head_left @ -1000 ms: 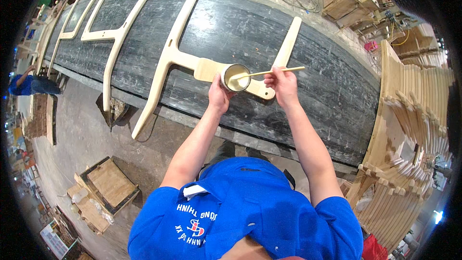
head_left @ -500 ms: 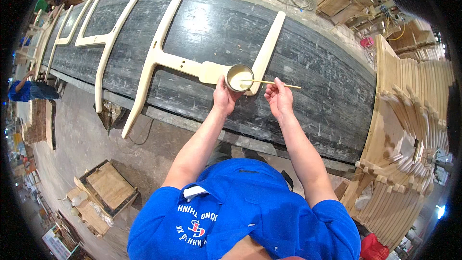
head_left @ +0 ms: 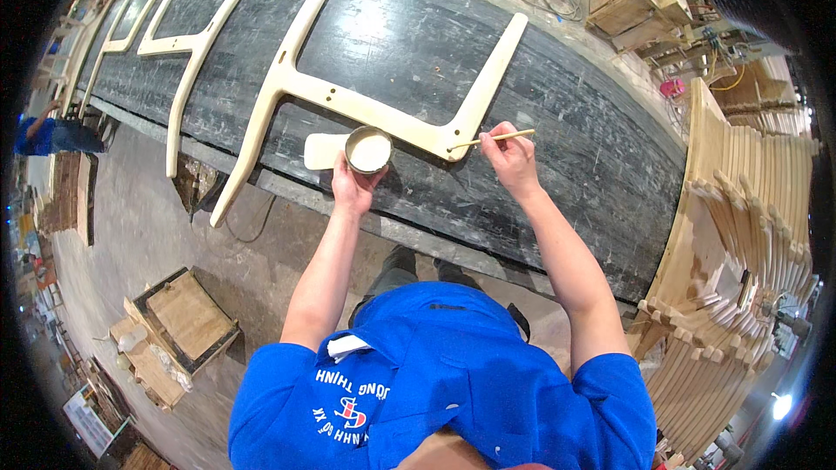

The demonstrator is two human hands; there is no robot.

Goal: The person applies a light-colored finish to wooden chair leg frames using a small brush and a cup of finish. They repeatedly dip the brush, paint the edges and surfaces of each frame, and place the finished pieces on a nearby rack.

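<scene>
My left hand (head_left: 355, 186) is closed round a small round cup (head_left: 369, 151) of cream-coloured paste or liquid. A flat pale piece (head_left: 323, 151) juts out beside the cup; how it is held is hidden. In my right hand (head_left: 512, 162) a thin wooden stick (head_left: 509, 136) is pinched between thumb and fingers. Its tip touches, or nearly touches, the corner of the pale wooden chair-like frame (head_left: 379, 115), close to a dark hole there. This frame lies on the dark tabletop, one leg sticking out past the near edge.
More wooden frames (head_left: 193, 59) lie along the long black table (head_left: 575, 174) to the left. Stacked wooden parts (head_left: 740, 174) crowd the right end. A wooden box (head_left: 187, 318) stands on the floor at lower left, and another person (head_left: 65, 135) is at far left.
My left hand has carried the cup and pale piece left, off the frame. The stick has left the cup, and its tip is now at the frame's corner.
</scene>
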